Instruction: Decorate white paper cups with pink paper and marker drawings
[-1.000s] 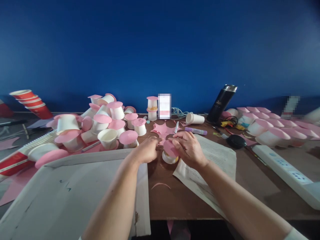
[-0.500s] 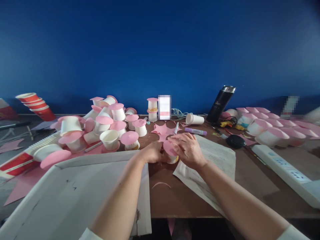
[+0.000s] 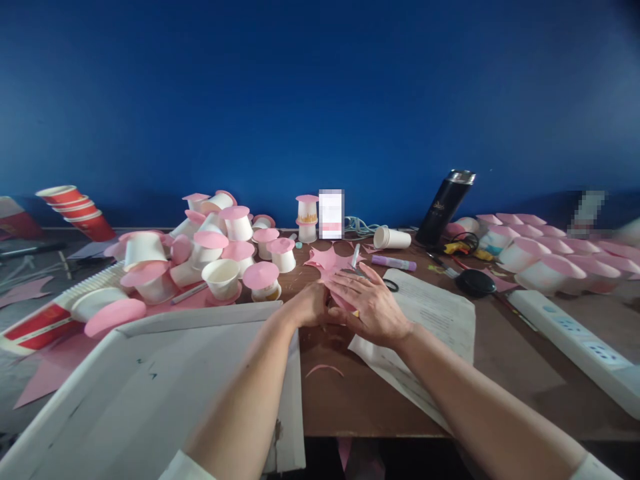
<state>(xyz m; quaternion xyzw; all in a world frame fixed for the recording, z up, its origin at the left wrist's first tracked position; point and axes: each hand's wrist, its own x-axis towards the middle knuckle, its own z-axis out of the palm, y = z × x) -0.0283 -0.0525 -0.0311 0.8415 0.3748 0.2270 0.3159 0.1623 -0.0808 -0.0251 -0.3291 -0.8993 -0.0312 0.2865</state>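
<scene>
Wall: a deep blue wall (image 3: 320,100) fills the upper half of the view behind my worktable.
Table: the brown tabletop (image 3: 500,360) carries a large grey cardboard sheet (image 3: 165,380) at my left and printed paper sheets (image 3: 430,313) under my right wrist.
Cup piles: a heap of white paper cups capped with pink discs (image 3: 210,243) sits far left; a tidier row of the same (image 3: 540,253) runs along the right.
Other items: a white power strip (image 3: 575,340) lies at right, a black flask (image 3: 445,207) leans near the wall, a purple glue stick (image 3: 393,263) lies beyond my hands.
Right hand: my right hand (image 3: 370,307) lies flat, fingers spread, pressing down on a pink-topped cup (image 3: 345,305), which is almost hidden beneath it at table centre.
Left hand: my left hand (image 3: 306,308) curls against that cup's left side, fingers closed on it.
</scene>
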